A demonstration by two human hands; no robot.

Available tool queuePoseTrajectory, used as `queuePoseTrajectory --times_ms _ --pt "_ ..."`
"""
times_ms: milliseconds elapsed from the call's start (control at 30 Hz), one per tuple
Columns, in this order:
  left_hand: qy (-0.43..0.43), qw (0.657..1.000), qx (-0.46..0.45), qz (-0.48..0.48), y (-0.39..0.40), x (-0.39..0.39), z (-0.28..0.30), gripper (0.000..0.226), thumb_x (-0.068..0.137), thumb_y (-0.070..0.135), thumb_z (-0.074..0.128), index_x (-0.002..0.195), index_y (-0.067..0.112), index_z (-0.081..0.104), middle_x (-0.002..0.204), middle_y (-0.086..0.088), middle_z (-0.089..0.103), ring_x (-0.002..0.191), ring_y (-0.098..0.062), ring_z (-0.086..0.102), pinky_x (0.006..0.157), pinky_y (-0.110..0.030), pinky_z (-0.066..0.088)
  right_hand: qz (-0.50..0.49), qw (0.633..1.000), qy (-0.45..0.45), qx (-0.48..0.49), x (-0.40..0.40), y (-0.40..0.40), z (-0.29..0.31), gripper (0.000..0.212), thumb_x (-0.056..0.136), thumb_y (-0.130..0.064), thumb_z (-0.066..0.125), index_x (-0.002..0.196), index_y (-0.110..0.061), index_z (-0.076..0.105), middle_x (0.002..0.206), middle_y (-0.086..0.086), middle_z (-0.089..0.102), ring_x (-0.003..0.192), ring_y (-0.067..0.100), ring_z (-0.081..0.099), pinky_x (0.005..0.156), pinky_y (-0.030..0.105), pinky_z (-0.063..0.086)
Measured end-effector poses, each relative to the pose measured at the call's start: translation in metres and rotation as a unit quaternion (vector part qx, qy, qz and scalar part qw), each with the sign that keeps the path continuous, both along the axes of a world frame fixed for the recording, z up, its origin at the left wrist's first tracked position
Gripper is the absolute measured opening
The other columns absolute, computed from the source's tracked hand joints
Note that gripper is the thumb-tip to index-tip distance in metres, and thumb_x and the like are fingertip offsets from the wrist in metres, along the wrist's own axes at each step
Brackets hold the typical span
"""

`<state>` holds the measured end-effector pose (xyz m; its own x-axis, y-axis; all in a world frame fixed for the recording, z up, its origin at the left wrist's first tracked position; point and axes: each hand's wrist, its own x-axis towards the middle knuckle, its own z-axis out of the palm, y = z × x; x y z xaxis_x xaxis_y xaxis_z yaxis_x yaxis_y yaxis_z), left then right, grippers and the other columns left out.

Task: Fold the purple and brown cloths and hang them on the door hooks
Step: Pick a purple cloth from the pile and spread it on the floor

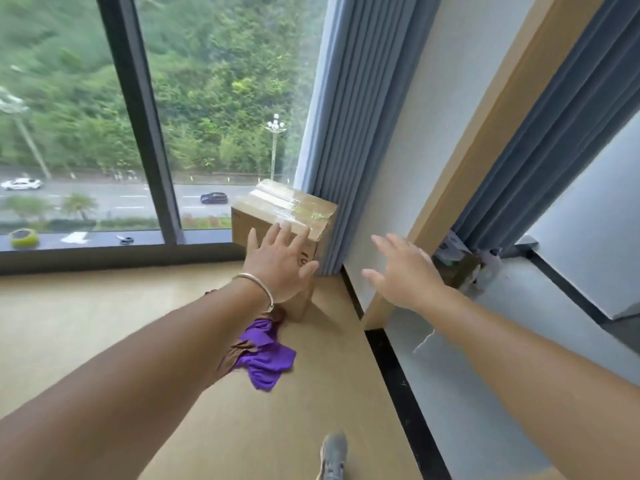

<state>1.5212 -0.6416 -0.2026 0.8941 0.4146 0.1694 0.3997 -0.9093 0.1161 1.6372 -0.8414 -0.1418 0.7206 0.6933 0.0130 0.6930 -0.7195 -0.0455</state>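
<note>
The purple cloth (266, 356) lies crumpled on the wooden floor, below my left forearm. A brown cloth (239, 353) is bunched against its left side, and my arm partly hides it. My left hand (278, 268), with a silver bracelet on the wrist, is stretched forward with fingers spread, in front of a cardboard box. My right hand (403, 271) reaches forward too, fingers apart, holding nothing. Both hands are above the cloths and well apart from them. No door hooks are in view.
A taped cardboard box (287, 216) stands on the floor by the blue curtain (341, 133) in the window corner. A wooden frame (460, 188) leans along the wall to the right. Scissors (124, 240) and a tape roll (23, 237) lie on the window sill. My shoe (332, 455) shows at the bottom.
</note>
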Motion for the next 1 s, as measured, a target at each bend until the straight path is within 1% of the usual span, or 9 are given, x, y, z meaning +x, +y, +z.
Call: queuePoseTrajectory --times_ms 67,167,267,433,533,733,867,1000 --pt "0.031 0.998 0.0 0.051 0.03 -0.006 -0.02 0.072 0.09 0.069 0.015 0.152 0.036 -0.002 0.162 -0.004 0.009 0.148 -0.023 0.003 0.116 -0.058 0.002 0.048 0.999 0.009 0.003 0.017 0.038 -0.02 0.068 0.094 -0.053 0.047 0.151 -0.027 0.02 0.157 0.002 0.023 0.145 0.022 0.02 0.118 0.048 0.018" --pt "0.076 0.99 0.007 0.115 0.068 -0.006 -0.043 0.071 0.091 0.068 0.017 0.152 0.035 0.0 0.161 -0.005 0.013 0.148 -0.024 0.005 0.116 -0.057 0.003 0.114 0.993 0.016 0.006 0.048 0.091 -0.05 0.065 0.093 -0.052 0.049 0.149 -0.027 0.025 0.154 0.001 0.03 0.142 0.023 0.025 0.117 0.049 0.018" --pt "0.108 0.98 0.005 0.167 0.098 0.005 -0.056 0.071 0.092 0.067 0.021 0.152 0.034 0.003 0.161 -0.005 0.014 0.148 -0.023 0.007 0.116 -0.058 0.006 0.167 0.985 0.037 -0.007 0.081 0.134 -0.077 0.067 0.093 -0.052 0.048 0.15 -0.027 0.023 0.156 0.0 0.027 0.143 0.023 0.022 0.118 0.05 0.014" --pt "0.153 0.957 -0.041 0.241 0.132 0.024 -0.085 0.072 0.091 0.067 0.02 0.153 0.033 0.005 0.16 -0.006 0.015 0.148 -0.022 0.007 0.115 -0.055 0.006 0.238 0.967 0.068 -0.058 0.135 0.192 -0.127 0.07 0.093 -0.053 0.047 0.152 -0.027 0.02 0.158 0.004 0.022 0.145 0.023 0.018 0.118 0.047 0.013" --pt "0.177 0.949 -0.055 0.254 0.138 0.036 -0.12 0.073 0.09 0.068 0.017 0.153 0.031 0.008 0.16 -0.006 0.017 0.147 -0.023 0.01 0.115 -0.055 0.008 0.263 0.958 0.081 -0.084 0.162 0.215 -0.169 0.069 0.092 -0.052 0.049 0.15 -0.027 0.023 0.157 0.006 0.024 0.144 0.023 0.019 0.118 0.048 0.014" --pt "0.242 0.938 -0.128 0.211 0.133 0.069 -0.234 0.078 0.086 0.072 0.021 0.152 0.032 0.012 0.159 -0.001 0.02 0.147 -0.022 0.013 0.116 -0.055 0.01 0.269 0.942 0.117 -0.165 0.194 0.234 -0.287 0.071 0.09 -0.051 0.053 0.15 -0.026 0.025 0.157 0.007 0.025 0.144 0.023 0.019 0.117 0.048 0.015" --pt "0.257 0.933 -0.177 0.18 0.131 0.09 -0.333 0.075 0.09 0.067 0.03 0.153 0.029 0.013 0.158 0.002 0.024 0.146 -0.02 0.017 0.117 -0.052 0.011 0.273 0.93 0.13 -0.21 0.206 0.24 -0.383 0.07 0.09 -0.049 0.054 0.15 -0.026 0.025 0.157 0.005 0.024 0.144 0.021 0.019 0.117 0.048 0.015" --pt "0.27 0.922 -0.224 0.164 0.129 0.107 -0.442 0.074 0.093 0.061 0.032 0.153 0.023 0.013 0.158 0.001 0.023 0.145 -0.018 0.017 0.117 -0.047 0.01 0.275 0.919 0.135 -0.248 0.213 0.239 -0.488 0.07 0.091 -0.046 0.053 0.151 -0.026 0.022 0.158 0.003 0.022 0.146 0.02 0.015 0.118 0.046 0.013"
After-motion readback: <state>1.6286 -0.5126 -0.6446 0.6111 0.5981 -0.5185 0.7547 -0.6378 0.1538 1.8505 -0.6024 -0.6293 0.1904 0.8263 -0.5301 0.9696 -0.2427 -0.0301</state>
